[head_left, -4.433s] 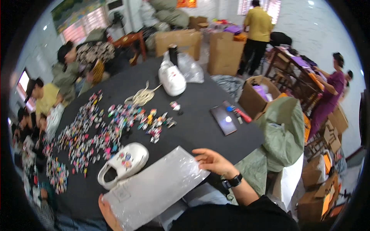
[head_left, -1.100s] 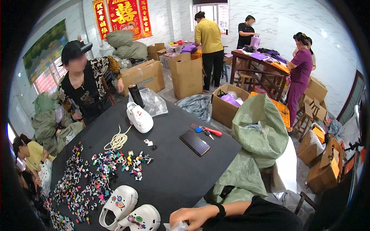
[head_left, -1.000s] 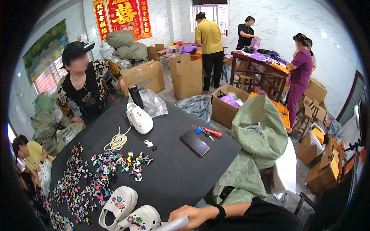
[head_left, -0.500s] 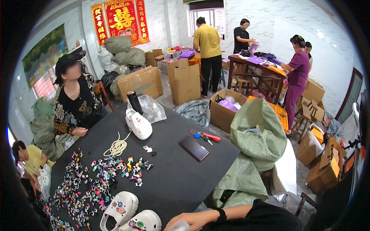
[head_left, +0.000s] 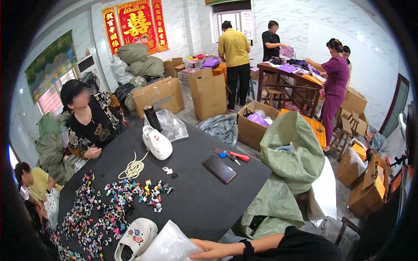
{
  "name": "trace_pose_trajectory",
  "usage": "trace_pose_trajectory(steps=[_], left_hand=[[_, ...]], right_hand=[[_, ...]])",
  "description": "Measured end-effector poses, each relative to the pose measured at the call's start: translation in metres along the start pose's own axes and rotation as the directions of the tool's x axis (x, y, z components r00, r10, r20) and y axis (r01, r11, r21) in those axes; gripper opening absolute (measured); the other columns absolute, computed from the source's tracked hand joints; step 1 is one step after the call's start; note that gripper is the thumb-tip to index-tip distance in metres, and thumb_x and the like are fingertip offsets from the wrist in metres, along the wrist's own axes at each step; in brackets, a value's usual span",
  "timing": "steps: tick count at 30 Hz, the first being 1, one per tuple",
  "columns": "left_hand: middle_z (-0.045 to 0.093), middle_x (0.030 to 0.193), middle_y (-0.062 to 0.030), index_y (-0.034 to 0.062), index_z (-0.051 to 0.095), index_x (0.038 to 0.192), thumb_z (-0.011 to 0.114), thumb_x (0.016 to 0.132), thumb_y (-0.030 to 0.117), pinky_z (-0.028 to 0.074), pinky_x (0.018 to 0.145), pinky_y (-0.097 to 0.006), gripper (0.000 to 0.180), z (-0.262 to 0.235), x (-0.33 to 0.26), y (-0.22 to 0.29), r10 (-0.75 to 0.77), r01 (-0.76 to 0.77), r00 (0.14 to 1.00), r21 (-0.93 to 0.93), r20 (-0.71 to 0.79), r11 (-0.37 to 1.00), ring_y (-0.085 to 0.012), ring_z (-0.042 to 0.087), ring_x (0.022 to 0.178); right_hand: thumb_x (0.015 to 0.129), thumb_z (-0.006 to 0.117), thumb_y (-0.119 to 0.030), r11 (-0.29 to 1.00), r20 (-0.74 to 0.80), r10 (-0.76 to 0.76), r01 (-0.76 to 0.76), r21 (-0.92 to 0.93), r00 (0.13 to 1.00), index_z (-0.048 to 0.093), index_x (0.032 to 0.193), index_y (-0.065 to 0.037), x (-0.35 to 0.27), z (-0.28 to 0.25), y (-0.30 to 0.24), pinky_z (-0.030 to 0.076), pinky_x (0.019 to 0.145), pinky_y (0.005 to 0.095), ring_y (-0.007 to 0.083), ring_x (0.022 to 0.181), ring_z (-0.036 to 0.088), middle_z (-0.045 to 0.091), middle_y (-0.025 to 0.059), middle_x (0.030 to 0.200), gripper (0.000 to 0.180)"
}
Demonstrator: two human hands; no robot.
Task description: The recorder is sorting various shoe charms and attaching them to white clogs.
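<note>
My right hand (head_left: pixel 213 249), with a dark band at the wrist, comes in at the lower edge. Its fingers are closed on the edge of a translucent plastic bag (head_left: pixel 174 243). Beside the bag, a white clog (head_left: pixel 143 230) decorated with colourful charms stands on the black table (head_left: pixel 198 204). The bag hides the place where a second clog showed earlier. My left hand is out of view. Many small shoe charms (head_left: pixel 115 204) lie scattered over the table's left part. Farther back is another white clog (head_left: pixel 157 143) with a few charms on it.
A coil of cream cord (head_left: pixel 132 168), a phone (head_left: pixel 219 168) and keys with a red fob (head_left: pixel 238 155) lie on the table. A dark cylinder (head_left: pixel 152 118) stands at its far corner. A green woven sack (head_left: pixel 291 161) adjoins the right edge. A person (head_left: pixel 93 122) sits across at left.
The plastic bag has spread out over the second clog at the lower edge, with my right hand at its side. The person across has leaned toward the table.
</note>
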State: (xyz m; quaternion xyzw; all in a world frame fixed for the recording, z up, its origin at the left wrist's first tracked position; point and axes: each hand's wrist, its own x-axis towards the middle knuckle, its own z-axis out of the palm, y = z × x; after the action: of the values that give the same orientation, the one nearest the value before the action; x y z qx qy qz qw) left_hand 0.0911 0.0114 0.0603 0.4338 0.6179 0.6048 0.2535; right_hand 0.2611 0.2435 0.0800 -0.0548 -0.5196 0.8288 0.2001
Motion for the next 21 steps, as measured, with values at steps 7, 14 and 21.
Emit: trace_pose_trajectory(steps=[7, 14, 21], left_hand=[[0.042, 0.137, -0.0206, 0.0078, 0.014, 0.151, 0.073, 0.076, 0.001, 0.043, 0.095, -0.037, 0.096, 0.016, 0.029, 0.057, -0.336, 0.38, 0.907, -0.147, 0.255, 0.913, -0.028, 0.049, 0.115], [0.055, 0.124, -0.0204, 0.004, 0.044, 0.139, 0.057, 0.076, -0.008, 0.047, 0.084, -0.031, 0.066, 0.011, 0.039, 0.069, -0.289, 0.267, 0.956, 0.243, 0.057, 0.932, -0.0244, 0.056, 0.106], [0.058, 0.103, -0.0214, 0.0025, 0.071, 0.1, 0.054, 0.066, -0.005, 0.044, 0.085, -0.043, 0.039, 0.012, 0.046, 0.076, 0.281, -0.212, 0.96, 0.644, -0.005, 0.735, -0.0388, 0.055, 0.095]], right_hand=[[0.091, 0.064, -0.017, 0.99, 0.09, -0.107, 0.114, -0.078, 0.99, 0.02, 0.148, -0.005, -0.004, 0.008, -0.01, 0.032, 0.105, 0.035, 0.0199, 0.128, 0.037, 0.036, 0.012, 0.141, 0.074], [0.09, 0.065, -0.015, 0.866, 0.051, -0.027, 0.049, -0.498, 0.998, 0.009, 0.15, -0.004, -0.015, 0.013, -0.064, 0.044, 0.078, 0.0353, 0.016, 0.085, 0.056, 0.063, 0.0123, 0.093, 0.084], [0.088, 0.066, -0.014, 0.347, 0.466, -0.6, 0.736, -0.581, 0.65, 0.067, 0.112, -0.005, 0.003, 0.021, -0.078, 0.04, 0.079, 0.0386, 0.0265, 0.08, 0.057, 0.064, 0.0085, 0.086, 0.026]])
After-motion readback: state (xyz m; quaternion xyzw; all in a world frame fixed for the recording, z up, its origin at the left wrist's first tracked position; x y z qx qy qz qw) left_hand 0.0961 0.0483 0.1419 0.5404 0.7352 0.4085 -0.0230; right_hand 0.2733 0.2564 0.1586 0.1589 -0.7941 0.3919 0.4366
